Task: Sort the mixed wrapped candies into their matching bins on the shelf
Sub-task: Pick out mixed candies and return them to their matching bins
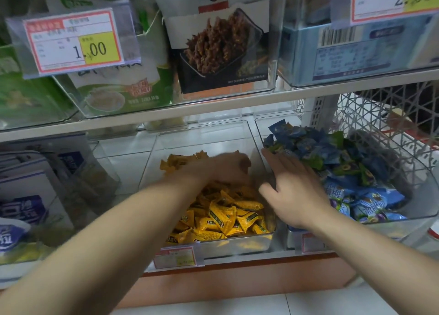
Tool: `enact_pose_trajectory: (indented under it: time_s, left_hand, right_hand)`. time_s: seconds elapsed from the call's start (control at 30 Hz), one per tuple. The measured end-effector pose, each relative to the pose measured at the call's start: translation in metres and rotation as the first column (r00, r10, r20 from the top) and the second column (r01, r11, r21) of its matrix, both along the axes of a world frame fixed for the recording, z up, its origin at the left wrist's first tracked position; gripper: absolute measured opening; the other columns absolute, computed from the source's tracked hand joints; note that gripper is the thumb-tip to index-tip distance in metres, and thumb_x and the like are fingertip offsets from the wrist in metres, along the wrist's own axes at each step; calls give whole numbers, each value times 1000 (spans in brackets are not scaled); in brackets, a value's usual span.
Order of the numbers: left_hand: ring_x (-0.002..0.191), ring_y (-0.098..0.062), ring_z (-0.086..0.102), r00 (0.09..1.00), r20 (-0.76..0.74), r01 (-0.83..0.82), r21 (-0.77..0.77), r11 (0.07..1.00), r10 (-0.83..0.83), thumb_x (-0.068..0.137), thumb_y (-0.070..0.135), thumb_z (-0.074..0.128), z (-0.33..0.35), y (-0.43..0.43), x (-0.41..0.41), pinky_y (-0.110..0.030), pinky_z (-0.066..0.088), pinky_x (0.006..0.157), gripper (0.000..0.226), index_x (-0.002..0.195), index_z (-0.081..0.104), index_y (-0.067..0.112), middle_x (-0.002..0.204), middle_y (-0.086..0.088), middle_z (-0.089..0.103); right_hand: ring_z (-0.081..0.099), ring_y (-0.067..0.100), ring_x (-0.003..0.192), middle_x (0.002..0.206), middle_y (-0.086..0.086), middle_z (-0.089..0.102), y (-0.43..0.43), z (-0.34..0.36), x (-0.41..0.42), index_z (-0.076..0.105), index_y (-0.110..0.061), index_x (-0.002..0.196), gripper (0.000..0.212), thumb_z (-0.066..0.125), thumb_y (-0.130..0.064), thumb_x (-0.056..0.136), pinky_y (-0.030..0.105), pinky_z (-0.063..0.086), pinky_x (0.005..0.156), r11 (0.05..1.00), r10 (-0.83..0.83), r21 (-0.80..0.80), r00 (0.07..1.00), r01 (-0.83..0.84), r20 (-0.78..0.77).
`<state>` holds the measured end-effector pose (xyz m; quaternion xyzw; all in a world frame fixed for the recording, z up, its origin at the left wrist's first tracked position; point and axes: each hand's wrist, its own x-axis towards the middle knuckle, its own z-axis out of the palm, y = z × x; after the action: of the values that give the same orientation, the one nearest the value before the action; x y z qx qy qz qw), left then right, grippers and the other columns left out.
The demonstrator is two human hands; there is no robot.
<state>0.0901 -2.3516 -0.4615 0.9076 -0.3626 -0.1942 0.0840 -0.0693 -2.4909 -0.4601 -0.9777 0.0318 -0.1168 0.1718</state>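
Two hands in the candy bins on the shelf (pixel 237 265).

At the left end of the shelf stand blue and white packs (pixel 23 196). The left hand (pixel 228 167) reaches deep into the middle bin (pixel 237 244), over the yellow candies (pixel 228 217). It is blurry, its fingers bend down, and I cannot tell if they hold one. Just beside it, the right hand (pixel 292 191) lies at the left edge of the right bin (pixel 422 196), fingers straight and a bit apart, touching the blue candies (pixel 370 196). Some green candies (pixel 342 170) sit mixed in that pile.
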Motion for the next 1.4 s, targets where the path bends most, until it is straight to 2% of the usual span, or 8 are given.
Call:
enact_pose_trajectory:
  time_s: [0.1, 0.2, 0.47, 0.93, 1.03, 1.17, 1.27, 1.4]
  left_hand:
    - [144, -29, 28, 994, -92, -59, 75, 995, 66, 78, 59, 70, -32, -6, -4, -49, 27, 117, 99, 155, 22, 19, 159, -7, 29]
    - [149, -31, 10, 998, 51, 20, 217, 976, -32, 65, 80, 49, -32, -5, -1, -54, 15, 116, 95, 147, 41, 32, 163, -1, 18]
    - [110, -24, 59, 991, 56, 110, 157, 981, -121, 84, 51, 61, -20, 8, -6, -40, 50, 91, 53, 130, 57, 25, 121, -3, 62]
    - [94, -15, 56, 970, 234, -150, 334, 931, 72, 38, 81, 46, 44, 95, 24, -35, 38, 79, 93, 122, 57, 42, 96, 17, 58]
    - [108, -19, 56, 967, 254, -144, 516, 844, 10, 61, 68, 67, 48, 84, 25, -55, 26, 106, 68, 120, 62, 34, 98, 11, 62]
    - [77, -13, 61, 973, 214, -30, 494, 869, -88, 83, 41, 68, 44, 45, 10, -35, 54, 76, 22, 101, 67, 28, 95, -2, 66]
    - [90, -9, 59, 993, 113, 24, 154, 988, -41, 93, 50, 54, 31, 25, -9, -25, 43, 76, 43, 127, 62, 25, 121, 2, 61]
    - [116, -27, 56, 996, 45, -86, 350, 933, 75, 74, 87, 44, 6, 13, -25, -33, 36, 80, 86, 139, 51, 31, 128, -4, 60]
  right_hand:
    - [32, 22, 139, 149, -2, 42, -1, -1, 1, 25, -30, 153, 76, 34, -50, 81, 41, 31, 110, 1000, 4, -2, 1000, -4, 4]
    - [30, 22, 140, 151, -2, 41, -2, -1, 1, 23, -30, 154, 77, 33, -52, 81, 42, 30, 111, 1000, 8, -1, 1000, -8, -3]
    - [30, 21, 142, 152, -2, 41, -2, 2, 0, 26, -29, 155, 80, 30, -54, 78, 42, 30, 112, 1000, 0, 7, 1000, 0, -3]
    - [30, 21, 140, 151, -2, 41, 0, -1, 1, 25, -29, 154, 79, 28, -56, 80, 44, 30, 111, 1000, -2, -3, 1000, 2, 1]
    - [30, 21, 139, 150, -2, 41, 0, 0, 1, 25, -29, 154, 78, 29, -55, 81, 44, 29, 111, 1000, -2, 2, 1000, 2, 1]
    - [31, 20, 139, 150, -2, 42, -1, -1, 1, 26, -28, 154, 76, 32, -52, 82, 43, 29, 111, 1000, -1, 14, 1000, 1, 6]
    - [31, 21, 139, 149, -2, 42, -1, 0, -1, 26, -28, 154, 75, 33, -51, 83, 43, 29, 111, 1000, 3, 16, 1000, -3, 6]
    - [32, 22, 139, 149, -2, 42, -2, 1, -1, 27, -28, 154, 76, 32, -50, 82, 43, 31, 111, 1000, 2, 19, 1000, -2, -4]
